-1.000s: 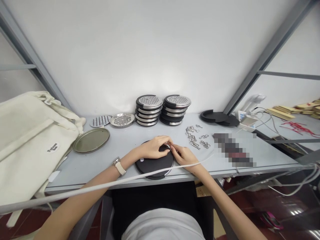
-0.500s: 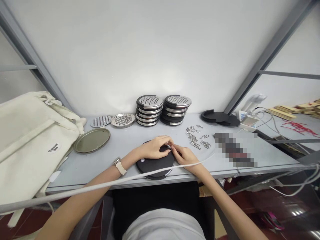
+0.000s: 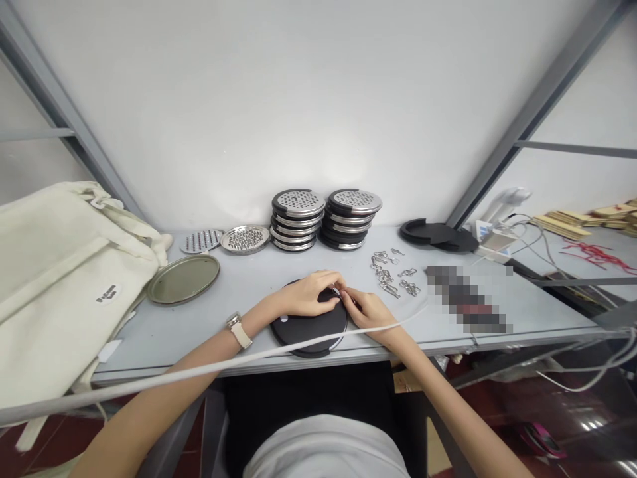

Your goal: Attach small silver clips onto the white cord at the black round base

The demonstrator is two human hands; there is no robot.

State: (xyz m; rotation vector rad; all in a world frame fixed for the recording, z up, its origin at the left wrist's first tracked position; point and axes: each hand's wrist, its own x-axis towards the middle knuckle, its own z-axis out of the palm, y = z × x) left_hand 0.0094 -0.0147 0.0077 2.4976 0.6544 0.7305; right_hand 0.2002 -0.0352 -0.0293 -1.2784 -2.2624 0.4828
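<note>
A round black disc (image 3: pixel 301 334) with a thin shiny rim lies flat near the table's front edge, a small white spot on its left part. Across its top reaches my left hand (image 3: pixel 314 293), fingers curled over at the upper right rim. My right hand (image 3: pixel 369 311) meets it there, thumb and finger pinched together. Something small and shiny shows between the fingertips, too hidden to name. To the right of my hands lie several loose metal clasps (image 3: pixel 383 273).
Two stacks of round metal graters in black holders (image 3: pixel 297 222) stand at the back. Left are two loose grater plates (image 3: pixel 245 239), a round metal lid (image 3: pixel 184 280) and a cream bag (image 3: pixel 60 285). Black holders (image 3: pixel 432 234) lie back right. A white cable (image 3: pixel 209 367) crosses in front.
</note>
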